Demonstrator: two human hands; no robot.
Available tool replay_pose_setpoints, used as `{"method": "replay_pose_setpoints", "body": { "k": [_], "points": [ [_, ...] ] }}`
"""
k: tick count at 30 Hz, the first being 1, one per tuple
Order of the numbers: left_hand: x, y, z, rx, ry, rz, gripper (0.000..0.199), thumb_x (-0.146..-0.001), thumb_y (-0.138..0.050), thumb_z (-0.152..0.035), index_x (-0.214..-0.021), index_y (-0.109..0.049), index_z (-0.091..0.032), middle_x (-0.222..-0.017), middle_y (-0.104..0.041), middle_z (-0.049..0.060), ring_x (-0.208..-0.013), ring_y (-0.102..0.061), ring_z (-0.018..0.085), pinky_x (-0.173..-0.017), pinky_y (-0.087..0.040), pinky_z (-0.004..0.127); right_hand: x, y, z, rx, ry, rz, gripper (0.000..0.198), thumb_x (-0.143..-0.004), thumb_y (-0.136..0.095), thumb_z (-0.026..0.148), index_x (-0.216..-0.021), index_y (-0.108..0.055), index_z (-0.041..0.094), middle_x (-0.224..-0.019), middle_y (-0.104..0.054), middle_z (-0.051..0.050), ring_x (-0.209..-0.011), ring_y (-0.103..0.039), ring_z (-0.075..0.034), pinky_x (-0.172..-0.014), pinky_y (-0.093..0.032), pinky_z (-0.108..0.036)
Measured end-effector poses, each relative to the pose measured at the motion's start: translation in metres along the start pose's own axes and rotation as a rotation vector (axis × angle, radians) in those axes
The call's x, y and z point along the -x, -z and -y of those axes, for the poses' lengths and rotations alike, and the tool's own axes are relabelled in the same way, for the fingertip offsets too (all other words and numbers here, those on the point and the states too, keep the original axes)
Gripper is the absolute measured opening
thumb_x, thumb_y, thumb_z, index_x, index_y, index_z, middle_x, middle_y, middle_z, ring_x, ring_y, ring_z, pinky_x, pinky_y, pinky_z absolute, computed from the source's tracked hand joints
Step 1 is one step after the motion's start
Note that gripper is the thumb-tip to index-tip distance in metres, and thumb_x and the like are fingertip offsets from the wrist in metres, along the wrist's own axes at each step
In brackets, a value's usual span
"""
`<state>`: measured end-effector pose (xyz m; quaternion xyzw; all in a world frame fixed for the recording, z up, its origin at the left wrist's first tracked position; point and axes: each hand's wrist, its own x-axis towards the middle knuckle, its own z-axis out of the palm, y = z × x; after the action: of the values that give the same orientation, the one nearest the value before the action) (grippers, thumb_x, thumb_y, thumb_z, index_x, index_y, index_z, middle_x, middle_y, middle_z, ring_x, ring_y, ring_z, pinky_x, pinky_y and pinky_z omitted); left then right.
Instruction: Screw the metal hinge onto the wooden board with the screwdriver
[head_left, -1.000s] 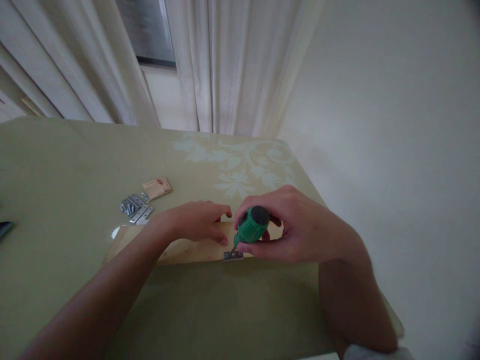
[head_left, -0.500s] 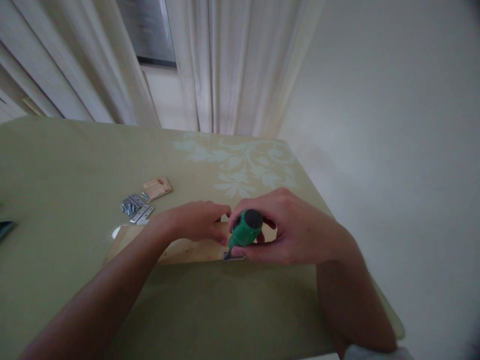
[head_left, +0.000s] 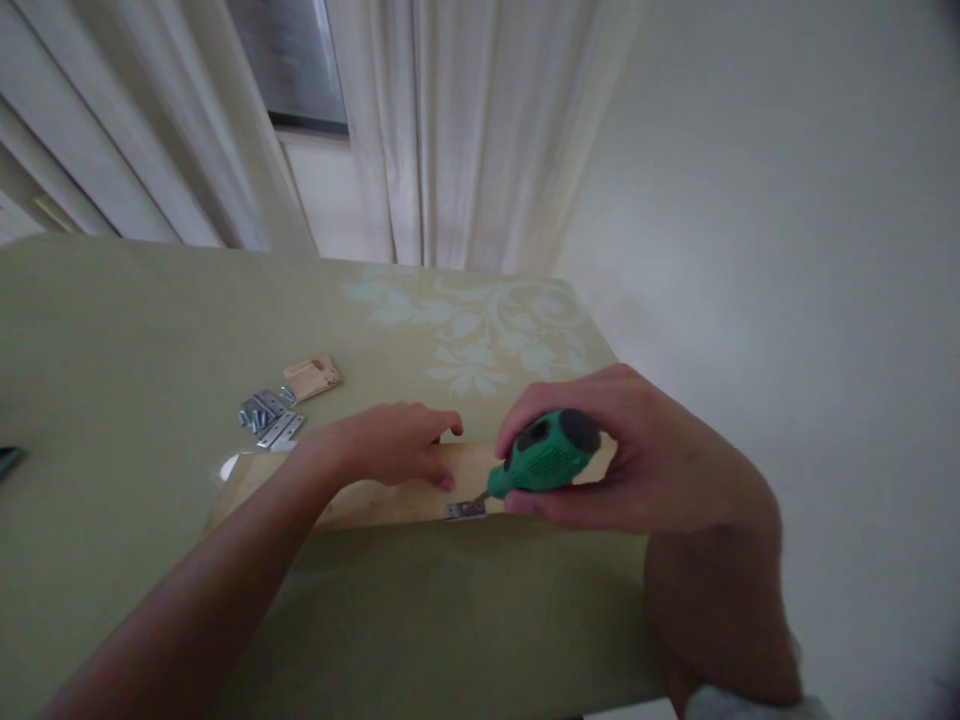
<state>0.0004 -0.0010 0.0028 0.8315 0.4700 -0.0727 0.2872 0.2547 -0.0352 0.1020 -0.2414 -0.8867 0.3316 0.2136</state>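
A pale wooden board (head_left: 375, 497) lies flat on the green table (head_left: 135, 320). My left hand (head_left: 382, 440) presses down on the board's top, fingers spread flat. A small metal hinge (head_left: 465, 510) sits at the board's near edge. My right hand (head_left: 637, 460) grips a stubby green screwdriver (head_left: 544, 462), tilted to the right, with its tip at the hinge.
Several loose metal hinges and screws (head_left: 268, 417) lie left of the board, with a small wooden piece (head_left: 312, 377) behind them. A dark object (head_left: 9, 458) shows at the left edge. White curtains (head_left: 450, 130) hang behind the table; its right edge drops to a pale floor.
My right hand has swung right and tilted the screwdriver handle over, from near upright to leaning right. My left hand and the board stay put.
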Motion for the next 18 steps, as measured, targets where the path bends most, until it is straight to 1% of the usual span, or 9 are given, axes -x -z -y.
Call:
{"method": "replay_pose_setpoints", "body": {
  "k": [3, 6, 8, 9, 10, 12, 14, 15, 18],
  "points": [
    [0.0, 0.001, -0.002, -0.045, 0.036, 0.042, 0.062, -0.088, -0.075, -0.053, -0.145, -0.064, -0.032, -0.127, -0.079, 0.008, -0.112, -0.074, 0.032, -0.085, -0.052, 0.037, 0.019, 0.006, 0.005, 0.0, -0.049, -0.172, 0.02, -0.088, -0.089, 0.026, -0.102, -0.075, 0.022, -0.083, -0.078, 0.003, -0.068, -0.069, -0.011, -0.061, -0.051, -0.021],
    [-0.002, 0.002, -0.002, -0.038, 0.037, 0.05, 0.067, -0.086, -0.076, -0.053, -0.149, -0.062, -0.032, -0.13, -0.078, 0.008, -0.114, -0.073, 0.032, -0.087, -0.053, 0.038, 0.046, -0.008, -0.006, -0.052, -0.093, -0.289, 0.023, -0.085, -0.089, 0.023, -0.104, -0.076, 0.024, -0.082, -0.077, 0.002, -0.067, -0.068, -0.012, -0.06, -0.051, -0.021],
    [-0.004, 0.001, -0.001, -0.04, 0.027, 0.048, 0.07, -0.086, -0.076, -0.054, -0.15, -0.061, -0.031, -0.131, -0.078, 0.009, -0.114, -0.073, 0.033, -0.087, -0.053, 0.038, 0.069, -0.03, -0.022, -0.113, -0.128, -0.396, 0.022, -0.082, -0.09, 0.023, -0.1, -0.078, 0.024, -0.084, -0.077, 0.0, -0.07, -0.07, -0.014, -0.064, -0.055, -0.023],
    [-0.004, 0.001, -0.001, -0.045, 0.021, 0.048, 0.07, -0.086, -0.076, -0.054, -0.15, -0.061, -0.03, -0.131, -0.078, 0.009, -0.114, -0.073, 0.033, -0.088, -0.053, 0.039, 0.081, -0.044, -0.031, -0.149, -0.182, -0.466, 0.019, -0.081, -0.09, 0.025, -0.097, -0.079, 0.023, -0.083, -0.077, -0.002, -0.072, -0.071, -0.016, -0.064, -0.056, -0.024],
    [-0.005, 0.001, -0.001, -0.052, 0.017, 0.048, 0.07, -0.086, -0.076, -0.054, -0.15, -0.061, -0.029, -0.131, -0.078, 0.01, -0.114, -0.073, 0.033, -0.088, -0.053, 0.039, 0.094, -0.059, -0.039, -0.199, -0.259, -0.507, 0.017, -0.081, -0.09, 0.027, -0.095, -0.08, 0.022, -0.081, -0.076, -0.003, -0.071, -0.071, -0.017, -0.061, -0.056, -0.024],
    [-0.005, 0.001, -0.001, -0.067, 0.011, 0.052, 0.07, -0.087, -0.075, -0.054, -0.151, -0.06, -0.028, -0.132, -0.077, 0.011, -0.113, -0.073, 0.033, -0.089, -0.053, 0.039, 0.119, -0.089, -0.053, -0.345, -0.433, -0.638, 0.021, -0.08, -0.091, 0.033, -0.093, -0.08, 0.021, -0.078, -0.075, -0.003, -0.059, -0.067, -0.016, -0.052, -0.054, -0.025],
    [-0.004, 0.001, -0.002, -0.076, 0.011, 0.052, 0.07, -0.087, -0.075, -0.055, -0.151, -0.061, -0.028, -0.134, -0.076, 0.012, -0.114, -0.073, 0.034, -0.091, -0.053, 0.04, 0.14, -0.114, -0.061, -0.413, -0.609, -0.827, 0.026, -0.078, -0.094, 0.038, -0.094, -0.081, 0.021, -0.082, -0.077, -0.004, -0.057, -0.068, -0.017, -0.055, -0.058, -0.027],
    [-0.004, 0.002, -0.003, -0.078, 0.012, 0.05, 0.07, -0.087, -0.075, -0.055, -0.15, -0.061, -0.029, -0.134, -0.076, 0.012, -0.114, -0.073, 0.034, -0.092, -0.053, 0.041, 0.149, -0.124, -0.064, -0.419, -0.659, -0.9, 0.031, -0.076, -0.096, 0.04, -0.096, -0.082, 0.021, -0.079, -0.078, -0.005, -0.059, -0.07, -0.019, -0.057, -0.06, -0.029],
    [-0.003, 0.003, -0.006, -0.087, 0.015, 0.044, 0.068, -0.087, -0.075, -0.054, -0.149, -0.062, -0.029, -0.134, -0.076, 0.013, -0.115, -0.073, 0.035, -0.093, -0.054, 0.042, 0.163, -0.14, -0.068, -0.492, -0.7, -0.981, 0.042, -0.069, -0.1, 0.041, -0.101, -0.083, 0.021, -0.082, -0.081, -0.008, -0.069, -0.077, -0.025, -0.059, -0.061, -0.03]
  ]
}}
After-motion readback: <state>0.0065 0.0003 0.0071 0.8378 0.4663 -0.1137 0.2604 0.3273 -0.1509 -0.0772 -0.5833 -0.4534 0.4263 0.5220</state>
